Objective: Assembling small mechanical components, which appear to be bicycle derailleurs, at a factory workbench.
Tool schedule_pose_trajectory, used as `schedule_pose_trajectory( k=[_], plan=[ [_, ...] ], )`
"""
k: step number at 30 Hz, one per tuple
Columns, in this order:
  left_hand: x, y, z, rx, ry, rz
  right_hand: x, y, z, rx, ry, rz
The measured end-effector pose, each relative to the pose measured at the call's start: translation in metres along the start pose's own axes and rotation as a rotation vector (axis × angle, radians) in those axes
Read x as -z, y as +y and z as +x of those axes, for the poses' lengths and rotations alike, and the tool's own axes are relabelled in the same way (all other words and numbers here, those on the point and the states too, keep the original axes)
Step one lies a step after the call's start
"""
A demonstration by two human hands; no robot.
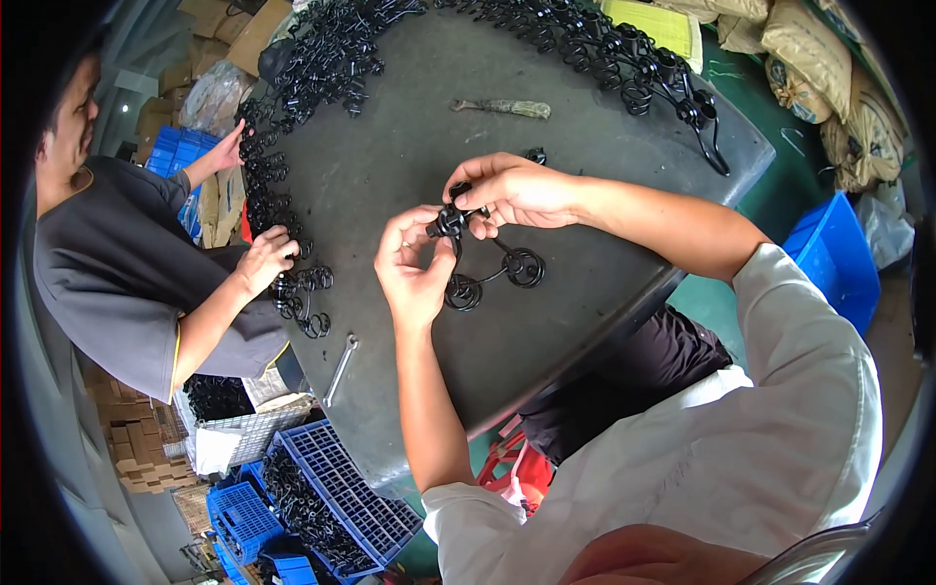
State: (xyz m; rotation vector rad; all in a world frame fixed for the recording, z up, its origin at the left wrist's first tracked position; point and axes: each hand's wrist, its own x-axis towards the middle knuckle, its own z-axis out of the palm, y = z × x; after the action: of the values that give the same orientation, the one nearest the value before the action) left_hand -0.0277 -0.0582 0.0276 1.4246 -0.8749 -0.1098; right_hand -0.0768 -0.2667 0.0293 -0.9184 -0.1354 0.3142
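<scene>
Over the middle of the dark table (370, 175), my two hands meet around a black wire part with coiled rings (492, 276). My left hand (414, 253) pinches its upper end from the left, thumb and fingers closed on a dark fitting. From the right, my right hand (512, 190) grips the same end with thumb and fingertips, partly hiding it. The part's two round coils hang toward me, joined by a bent wire. Just beyond my right hand a small black piece (535, 155) shows. Exactly how the fitting sits on the wire is hidden by my fingers.
A heap of black coiled parts (331, 58) covers the far left; a row of assembled ones (634, 68) lines the far right. A worn stick-like tool (502, 107) and a wrench (341, 370) lie on the table. A co-worker (146, 244) handles parts at left. Blue crates (341, 497) stand below.
</scene>
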Motion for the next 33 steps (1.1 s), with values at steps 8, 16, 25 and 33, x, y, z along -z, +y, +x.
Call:
schedule_pose_trajectory(
  k=[8,16,25,33],
  plan=[
    [0.004,0.002,0.002,0.017,-0.041,0.017,0.004,0.001,0.002,0.001,-0.025,0.056],
    [0.007,0.0,0.003,0.044,-0.03,-0.069,0.001,-0.002,0.002,0.009,-0.023,0.008],
    [0.006,0.003,-0.004,0.059,-0.042,-0.05,-0.004,0.0,-0.005,-0.006,-0.015,0.071],
    [0.008,0.001,-0.002,0.099,-0.089,-0.019,-0.005,0.002,-0.002,0.053,0.017,-0.024]
  ],
)
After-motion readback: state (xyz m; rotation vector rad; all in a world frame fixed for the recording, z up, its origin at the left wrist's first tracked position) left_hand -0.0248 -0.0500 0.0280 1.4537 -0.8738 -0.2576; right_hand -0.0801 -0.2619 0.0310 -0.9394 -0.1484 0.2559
